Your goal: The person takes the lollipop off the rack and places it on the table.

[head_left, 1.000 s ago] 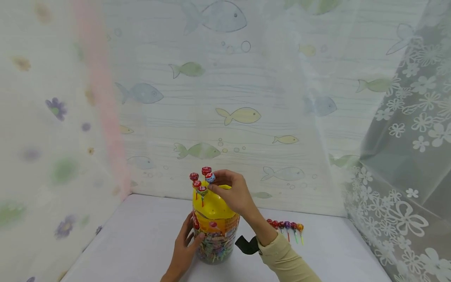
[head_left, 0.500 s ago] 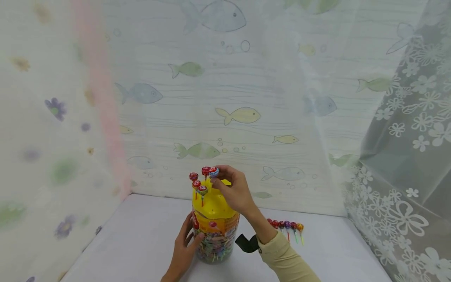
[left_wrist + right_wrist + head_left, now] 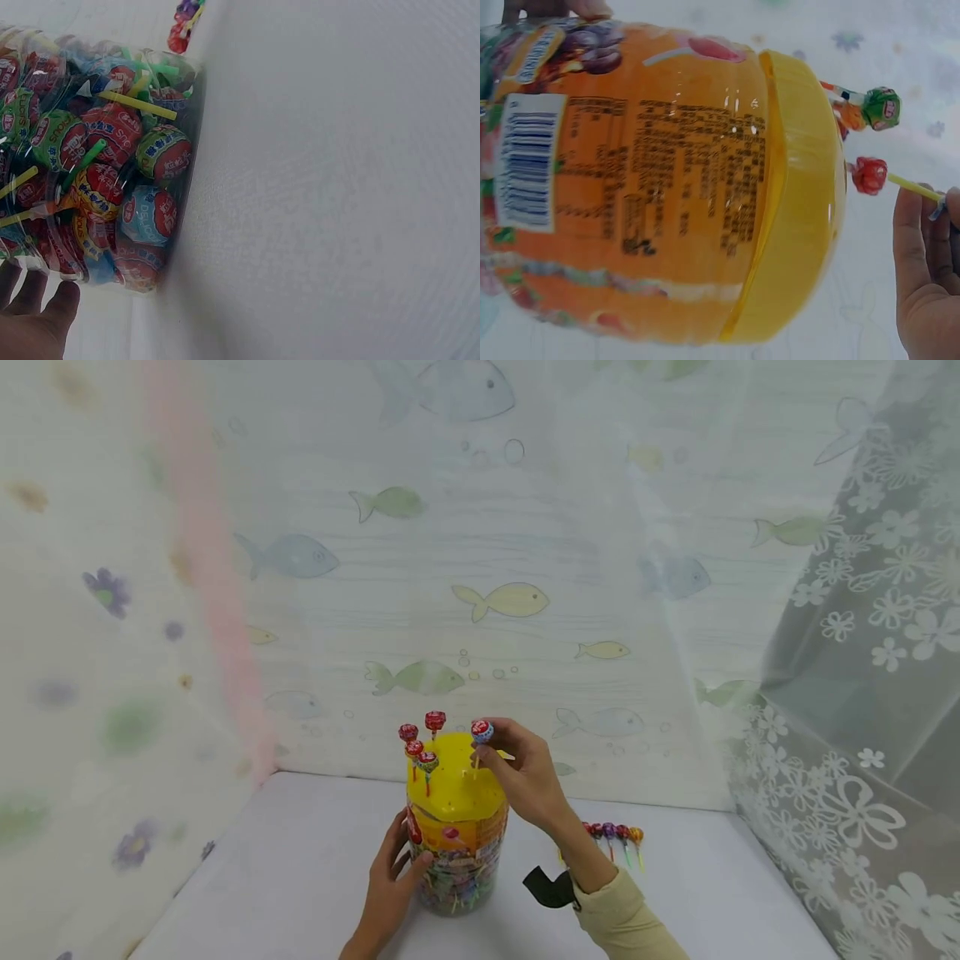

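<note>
A clear jar of wrapped lollipops with a yellow lid stands upright on the white table. My left hand holds its left side, thumb at the front and fingers further round. Its fingertips meet the clear wall in the left wrist view. Above the lid's right part, my right hand pinches a blue-and-red lollipop, head up. Its yellow stick points toward the lid in the right wrist view. Several lollipops stand upright at the lid's left side.
On the table, right of the jar, lies a row of lollipops, partly hidden by the right forearm. A black strap sticks out by the right cuff. Fish-patterned sheeting hangs behind, with flowered sheets at both sides.
My right hand has moved right with the lollipop, away from the standing ones, and its stick now shows over the lid. The left hand keeps its hold; the head view has shifted slightly.
</note>
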Motion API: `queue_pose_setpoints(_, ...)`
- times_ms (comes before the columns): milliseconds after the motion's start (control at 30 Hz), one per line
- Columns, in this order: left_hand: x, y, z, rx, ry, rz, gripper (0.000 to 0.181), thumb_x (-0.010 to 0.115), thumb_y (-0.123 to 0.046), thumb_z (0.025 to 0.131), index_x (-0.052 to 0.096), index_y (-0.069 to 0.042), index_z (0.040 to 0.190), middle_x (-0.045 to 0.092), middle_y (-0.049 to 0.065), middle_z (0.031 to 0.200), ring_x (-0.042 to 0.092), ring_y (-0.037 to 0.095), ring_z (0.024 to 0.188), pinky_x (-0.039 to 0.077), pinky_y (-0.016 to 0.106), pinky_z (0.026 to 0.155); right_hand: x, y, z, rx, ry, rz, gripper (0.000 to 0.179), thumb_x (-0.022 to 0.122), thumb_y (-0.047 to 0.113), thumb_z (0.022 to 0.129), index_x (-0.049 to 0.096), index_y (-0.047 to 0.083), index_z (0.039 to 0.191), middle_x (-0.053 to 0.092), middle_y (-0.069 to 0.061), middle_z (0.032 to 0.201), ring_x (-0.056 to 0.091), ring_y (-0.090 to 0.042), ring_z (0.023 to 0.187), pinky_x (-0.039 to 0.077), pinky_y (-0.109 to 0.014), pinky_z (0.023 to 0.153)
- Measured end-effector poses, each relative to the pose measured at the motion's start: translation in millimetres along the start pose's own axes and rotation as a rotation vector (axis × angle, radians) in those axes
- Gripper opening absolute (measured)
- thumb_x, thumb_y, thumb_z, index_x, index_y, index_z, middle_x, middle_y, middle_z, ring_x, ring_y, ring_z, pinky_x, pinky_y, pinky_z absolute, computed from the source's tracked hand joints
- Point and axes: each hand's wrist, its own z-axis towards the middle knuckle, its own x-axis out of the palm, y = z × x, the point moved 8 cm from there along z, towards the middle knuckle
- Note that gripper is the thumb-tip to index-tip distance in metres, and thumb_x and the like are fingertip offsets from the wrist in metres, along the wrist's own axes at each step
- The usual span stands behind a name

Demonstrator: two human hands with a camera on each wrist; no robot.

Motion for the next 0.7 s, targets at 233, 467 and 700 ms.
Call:
queue_pose_setpoints(233,-2.7,0.3,1.9,0.016,0.003,-0.009,0.073,0.066,-0.027,0.100,0.027,-0.017,0.161,0.035,0.016,0.162,0.037,0.042,0.147,0.036,0.066,0.114,-22.3,-4.9,-20.6,-0.038,-0.048,0.045,0.029,0.060,-0.002,0.099,0.060,-0.003,0.129,0.064,-0.027,0.112,0.068,-0.015,0.093,0.062,-0.028,0.086)
queue_pose_setpoints(467,-1.8,-2.4,2.3,0.022,0.012,-0.014,0.070,0.065,-0.026,0.101,0.029,-0.021,0.160,0.035,0.014,0.163,0.037,0.041,0.148,0.036,0.065,0.115,-43.0,-22.2,-37.1,-0.018,-0.115,0.080,0.028,0.060,-0.001,0.099,0.060,-0.006,0.127,0.067,-0.016,0.105,0.070,-0.014,0.089,0.063,-0.030,0.084)
queue_pose_setpoints(700,-0.4,0.2,-0.7,0.017,0.002,-0.038,0.070,0.066,-0.025,0.100,0.030,-0.020,0.160,0.036,0.014,0.162,0.037,0.041,0.147,0.034,0.066,0.115,-61.1,-51.0,-57.6,0.081,-0.179,0.066,0.027,0.062,0.000,0.099,0.062,-0.006,0.125,0.070,0.001,0.102,0.072,-0.017,0.090,0.063,-0.031,0.083)
